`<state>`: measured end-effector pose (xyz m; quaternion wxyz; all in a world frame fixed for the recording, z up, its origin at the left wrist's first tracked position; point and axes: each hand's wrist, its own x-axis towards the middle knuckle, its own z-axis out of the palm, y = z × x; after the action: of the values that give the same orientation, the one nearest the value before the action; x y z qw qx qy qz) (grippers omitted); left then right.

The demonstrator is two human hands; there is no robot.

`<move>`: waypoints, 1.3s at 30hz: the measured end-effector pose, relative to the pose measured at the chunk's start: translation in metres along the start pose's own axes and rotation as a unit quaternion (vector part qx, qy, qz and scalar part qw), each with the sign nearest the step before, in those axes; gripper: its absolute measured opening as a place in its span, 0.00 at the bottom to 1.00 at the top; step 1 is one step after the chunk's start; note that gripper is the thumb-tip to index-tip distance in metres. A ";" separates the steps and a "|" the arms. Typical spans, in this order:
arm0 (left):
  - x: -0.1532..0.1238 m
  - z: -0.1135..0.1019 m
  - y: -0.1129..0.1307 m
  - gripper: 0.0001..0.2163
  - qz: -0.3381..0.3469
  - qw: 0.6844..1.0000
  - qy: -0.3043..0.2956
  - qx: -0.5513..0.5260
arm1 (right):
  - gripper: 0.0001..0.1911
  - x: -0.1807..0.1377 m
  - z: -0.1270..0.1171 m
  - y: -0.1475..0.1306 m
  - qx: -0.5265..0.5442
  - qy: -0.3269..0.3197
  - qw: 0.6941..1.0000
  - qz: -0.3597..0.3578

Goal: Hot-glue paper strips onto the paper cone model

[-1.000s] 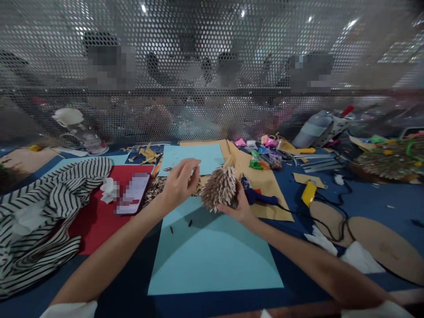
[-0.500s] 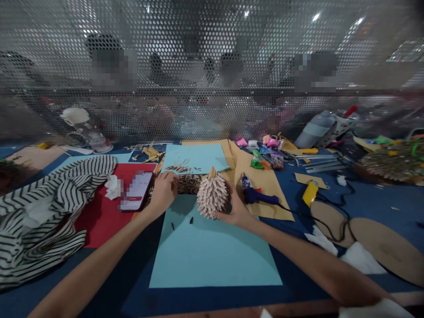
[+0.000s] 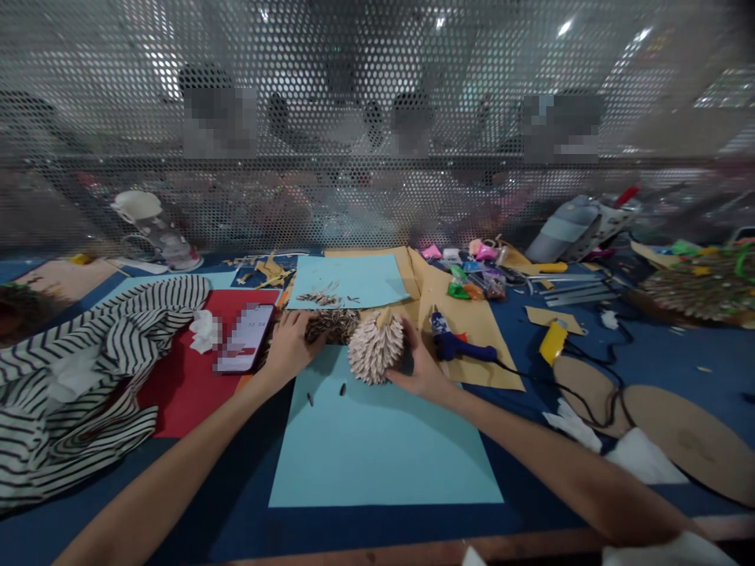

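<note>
My right hand (image 3: 420,363) grips a pale, scaly pinecone-like craft ball (image 3: 375,349) covered in overlapping seed-shaped pieces, held just above the far edge of a light blue paper sheet (image 3: 383,448). My left hand (image 3: 289,343) rests with curled fingers on a heap of loose seed-like pieces (image 3: 333,324) just left of the ball. What its fingers pinch is hidden. Two stray dark pieces (image 3: 342,389) lie on the blue sheet.
A phone (image 3: 245,338) lies on red paper (image 3: 182,377) beside a striped cloth (image 3: 76,385). A blue glue gun (image 3: 457,344) with its cable rests on brown paper (image 3: 472,322). Cardboard ovals (image 3: 678,432), a yellow item (image 3: 551,342) and a perforated metal screen (image 3: 377,126) surround the spot.
My left hand dropped from near the ball down onto the heap of loose pieces. My right hand lowered the ball slightly and turned it.
</note>
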<state>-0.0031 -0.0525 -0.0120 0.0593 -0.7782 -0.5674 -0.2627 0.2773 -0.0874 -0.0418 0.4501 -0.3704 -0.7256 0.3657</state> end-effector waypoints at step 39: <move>0.032 -0.015 -0.020 0.13 -0.111 0.976 -0.017 -0.187 | 0.36 0.009 -0.004 -0.006 0.064 0.015 0.998 -0.024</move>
<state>-0.0193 -0.0239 0.0120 -0.1267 -0.7118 -0.5919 -0.3564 0.2769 -0.0818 -0.0320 0.4924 -0.3287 -0.7029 0.3944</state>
